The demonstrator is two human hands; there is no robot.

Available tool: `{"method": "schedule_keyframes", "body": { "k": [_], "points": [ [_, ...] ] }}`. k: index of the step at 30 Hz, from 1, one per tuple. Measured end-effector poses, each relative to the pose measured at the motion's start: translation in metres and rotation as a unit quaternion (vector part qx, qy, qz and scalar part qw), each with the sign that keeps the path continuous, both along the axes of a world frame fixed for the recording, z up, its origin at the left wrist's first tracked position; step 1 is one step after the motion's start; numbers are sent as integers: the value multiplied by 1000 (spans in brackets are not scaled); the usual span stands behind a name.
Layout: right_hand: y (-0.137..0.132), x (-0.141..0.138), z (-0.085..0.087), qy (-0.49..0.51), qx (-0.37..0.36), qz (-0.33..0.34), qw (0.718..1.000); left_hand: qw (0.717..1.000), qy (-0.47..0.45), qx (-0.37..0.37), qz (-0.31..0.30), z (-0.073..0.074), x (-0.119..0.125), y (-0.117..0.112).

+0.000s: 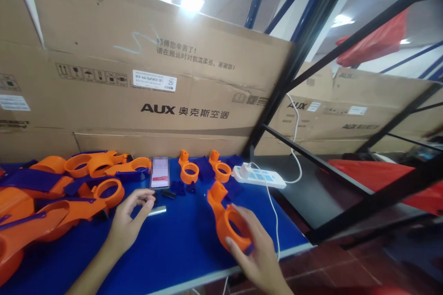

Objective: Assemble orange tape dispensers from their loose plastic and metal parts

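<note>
My right hand [256, 242] grips the ring of an orange plastic tape dispenser [218, 209], holding it over the front part of the blue table. The thumb lies on the near side of the ring and the fingers curl over its right side. My left hand [133, 214] is closed in a pinch, with a small black piece [155, 198] at its fingertips, partly hidden. Just beyond that hand lie a flat silver metal strip [157, 211] and small dark parts [169, 193]. Two more orange tape dispensers [189, 173] [222, 171] rest at the back of the table.
Several orange and dark blue dispensers [62, 214] are piled at the left. A phone [159, 173] stands at the back. At right sits a white power strip [259, 176] with a cable [276, 221] running over the table edge. Cardboard boxes [194, 87] and a black rack post [277, 106] rise behind.
</note>
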State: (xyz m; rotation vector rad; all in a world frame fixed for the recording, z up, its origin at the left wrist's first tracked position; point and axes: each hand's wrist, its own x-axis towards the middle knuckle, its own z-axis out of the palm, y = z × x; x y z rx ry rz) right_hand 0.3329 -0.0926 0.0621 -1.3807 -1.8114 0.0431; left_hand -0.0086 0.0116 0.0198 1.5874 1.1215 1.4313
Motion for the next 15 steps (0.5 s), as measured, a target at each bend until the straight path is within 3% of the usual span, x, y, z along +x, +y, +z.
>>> {"method": "schedule_keyframes", "body": {
  "k": [4,7,11,15],
  "points": [
    [-30,30,-13,-94,-4,-177,980,994,65,77,39,-4,1,3],
    [-25,41,-19,-134,-20,-226,965,973,148,161,81,-2,2,1],
    [-4,44,-27,-178,-25,-258,949,904,333,248,103,16,-1,-8],
    [8,38,-30,-229,-20,-296,927,816,491,241,190,38,-31,-19]
  ]
}}
